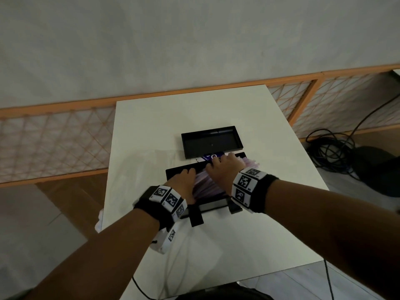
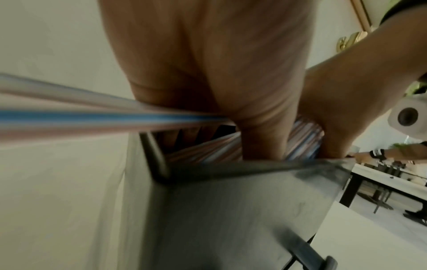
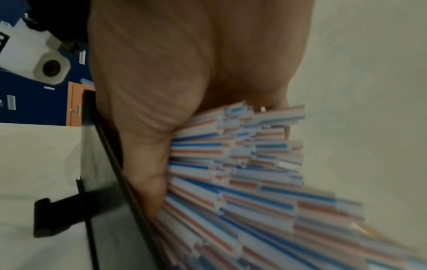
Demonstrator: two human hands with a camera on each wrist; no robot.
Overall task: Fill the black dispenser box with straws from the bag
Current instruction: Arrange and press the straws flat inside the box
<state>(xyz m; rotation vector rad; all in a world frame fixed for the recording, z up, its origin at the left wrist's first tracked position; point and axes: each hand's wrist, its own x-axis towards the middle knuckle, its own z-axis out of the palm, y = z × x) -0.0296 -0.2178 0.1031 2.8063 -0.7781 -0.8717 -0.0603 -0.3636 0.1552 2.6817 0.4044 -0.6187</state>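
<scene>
Both hands, left [image 1: 184,182] and right [image 1: 225,169], press flat on striped paper straws [image 1: 203,185] inside the black rectangular dispenser box [image 1: 213,205] on the white worktop [image 1: 151,137].

Both hands are occupying the dispenser box [image 1: 173,171] opening: the left hand [image 1: 184,182] at its 9 o'clock end, the right hand [image 1: 225,169] at 2 o'clock, with striped straws [image 1: 204,182] filling the gap between them. The black lid [image 1: 211,141] is lying upturned just beyond at 12 o'clock, blocking a straight approach. The white surface [image 1: 140,148] is lying bare at 9 o'clock and at 3 o'clock.
</scene>
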